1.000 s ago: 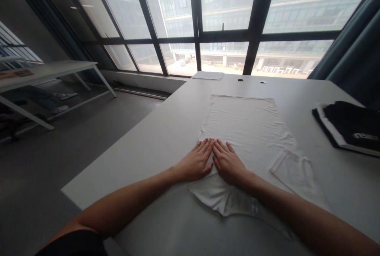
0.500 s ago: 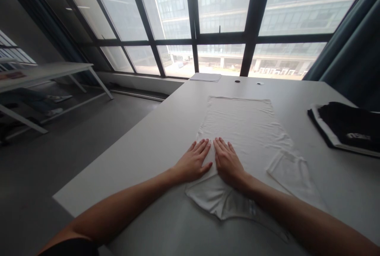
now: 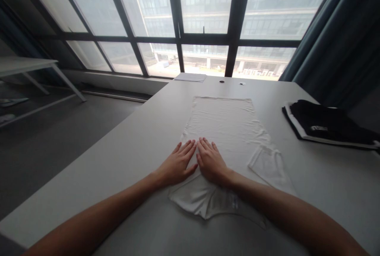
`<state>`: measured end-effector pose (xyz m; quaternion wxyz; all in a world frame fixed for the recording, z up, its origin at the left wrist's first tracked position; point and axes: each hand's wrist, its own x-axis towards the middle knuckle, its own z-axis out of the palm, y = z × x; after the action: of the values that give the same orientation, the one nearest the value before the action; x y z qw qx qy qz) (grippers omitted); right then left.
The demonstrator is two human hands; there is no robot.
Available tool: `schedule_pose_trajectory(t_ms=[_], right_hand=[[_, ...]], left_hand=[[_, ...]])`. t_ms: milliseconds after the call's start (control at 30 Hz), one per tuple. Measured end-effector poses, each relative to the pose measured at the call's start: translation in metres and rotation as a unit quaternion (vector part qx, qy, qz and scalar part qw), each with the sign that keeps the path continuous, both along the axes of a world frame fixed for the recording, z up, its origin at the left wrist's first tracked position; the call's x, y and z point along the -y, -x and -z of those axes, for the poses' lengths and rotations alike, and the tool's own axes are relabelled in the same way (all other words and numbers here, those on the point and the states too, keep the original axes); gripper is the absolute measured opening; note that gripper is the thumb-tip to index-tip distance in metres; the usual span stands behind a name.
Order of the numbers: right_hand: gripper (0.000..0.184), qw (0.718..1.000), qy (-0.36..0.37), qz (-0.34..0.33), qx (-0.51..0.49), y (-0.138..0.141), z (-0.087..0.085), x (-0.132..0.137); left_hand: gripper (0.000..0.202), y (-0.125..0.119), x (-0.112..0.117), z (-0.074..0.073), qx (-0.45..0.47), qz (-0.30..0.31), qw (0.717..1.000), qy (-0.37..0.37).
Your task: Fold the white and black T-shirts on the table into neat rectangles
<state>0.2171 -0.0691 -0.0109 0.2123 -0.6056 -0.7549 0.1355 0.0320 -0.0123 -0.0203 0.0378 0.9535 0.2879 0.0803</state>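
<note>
A white T-shirt (image 3: 225, 129) lies flat on the grey table (image 3: 142, 141), its left side folded in and one sleeve sticking out at the right. My left hand (image 3: 176, 165) rests palm down on the shirt's near left edge, fingers stretched out. My right hand (image 3: 210, 161) lies flat beside it, touching it, also on the shirt near the collar end. Neither hand holds anything.
A folded black garment (image 3: 323, 125) with white trim lies at the table's right. A folded white cloth (image 3: 190, 77) sits at the far edge by the window. Another table (image 3: 26, 66) stands at the left across the floor. Dark curtains hang at the right.
The view has turned to the right, so everything sits further left in the picture. My hands stay flat on the shirt in the same spot.
</note>
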Motion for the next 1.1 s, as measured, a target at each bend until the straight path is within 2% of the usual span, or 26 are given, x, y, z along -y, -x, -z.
schedule_pose_trajectory(t_ms=[133, 233, 300, 367, 467, 567, 667, 800, 1000, 1100], right_hand=[[0.058, 0.996, -0.019, 0.018, -0.08, -0.022, -0.037, -0.007], [0.056, 0.987, -0.088, 0.062, -0.122, -0.068, -0.06, -0.007], [0.054, 0.978, -0.133, 0.105, -0.124, -0.105, -0.063, 0.001], [0.052, 0.97, -0.16, 0.149, -0.104, -0.139, -0.053, 0.015], [0.048, 0.967, -0.173, 0.186, -0.039, -0.175, -0.023, 0.044], [0.048, 0.973, -0.141, 0.174, 0.05, -0.19, 0.009, 0.071], [0.053, 0.975, -0.094, 0.169, 0.111, -0.19, 0.027, 0.087], [0.058, 0.974, -0.046, 0.173, 0.135, -0.184, 0.027, 0.091], [0.061, 0.958, -0.073, 0.23, 0.155, -0.186, 0.019, 0.088], [0.062, 0.957, -0.028, 0.242, 0.158, -0.191, 0.023, 0.086]], left_hand=[[0.06, -0.002, -0.004, -0.014, 0.038, 0.01, 0.999, 0.005], [0.055, -0.004, -0.002, -0.023, 0.06, 0.018, 0.998, 0.01], [0.054, -0.007, 0.0, -0.024, 0.07, 0.029, 0.997, 0.017], [0.052, -0.013, 0.0, -0.023, 0.082, 0.04, 0.996, 0.023], [0.049, -0.023, -0.001, -0.02, 0.094, 0.046, 0.994, 0.026], [0.05, -0.033, -0.003, -0.014, 0.072, 0.037, 0.997, 0.019], [0.062, -0.038, -0.004, -0.003, 0.014, 0.025, 1.0, 0.005], [0.072, -0.037, -0.007, 0.008, -0.025, 0.024, 0.999, -0.014], [0.074, -0.034, -0.013, 0.007, 0.017, 0.005, 0.998, -0.062], [0.077, -0.032, -0.016, 0.013, 0.002, -0.024, 0.998, -0.052]])
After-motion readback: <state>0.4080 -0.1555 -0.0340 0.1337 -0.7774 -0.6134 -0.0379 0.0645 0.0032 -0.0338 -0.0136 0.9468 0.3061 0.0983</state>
